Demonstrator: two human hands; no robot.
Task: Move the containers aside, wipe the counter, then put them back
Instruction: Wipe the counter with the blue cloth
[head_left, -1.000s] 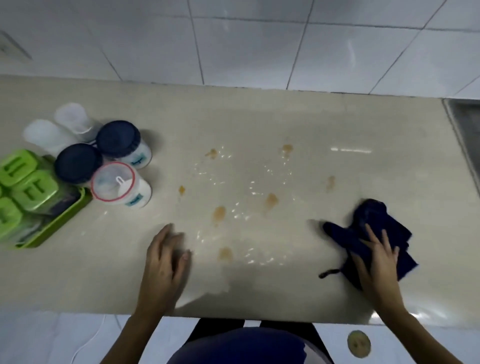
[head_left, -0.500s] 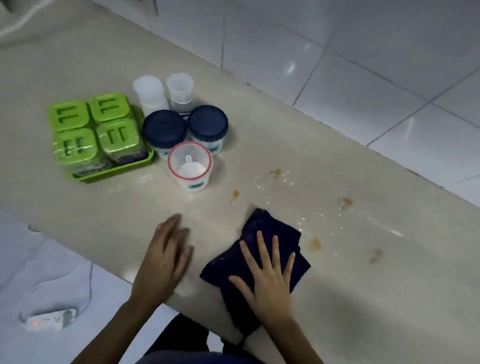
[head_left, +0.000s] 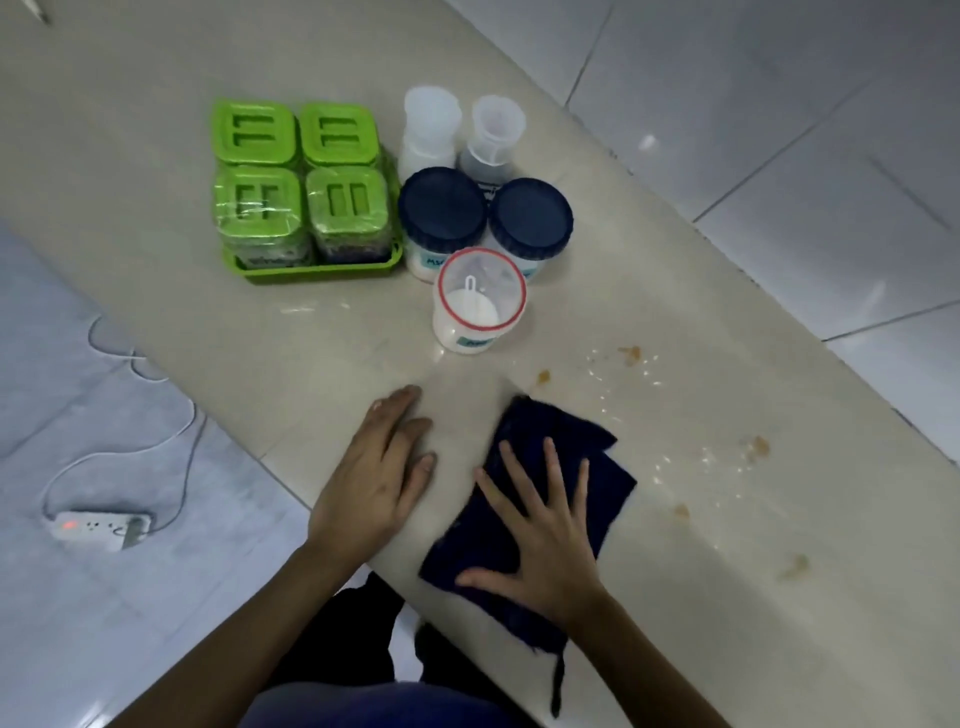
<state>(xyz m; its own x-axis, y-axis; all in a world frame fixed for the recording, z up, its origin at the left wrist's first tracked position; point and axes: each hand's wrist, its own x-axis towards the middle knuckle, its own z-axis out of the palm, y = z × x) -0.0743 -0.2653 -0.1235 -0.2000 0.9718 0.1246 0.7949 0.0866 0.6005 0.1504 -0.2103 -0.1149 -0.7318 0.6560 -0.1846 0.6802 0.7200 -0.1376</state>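
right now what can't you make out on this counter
Head view only:
- Counter under the dark cloth: hidden by the cloth and the right hand, so any stains there are unseen.
- Labels on the dark-lidded jars: too small and blurred, partly blocked by the red-rimmed jar.
- Green-lidded containers: contents hidden by lids.

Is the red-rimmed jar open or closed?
Cannot tell. The red-rimmed jar stands upright with white powder and a white scoop visible through its top, but a clear lid would look the same. The two jars behind it carry dark blue lids.

Single head view, steeply downward, close over the counter (head_left: 701, 519) edge.
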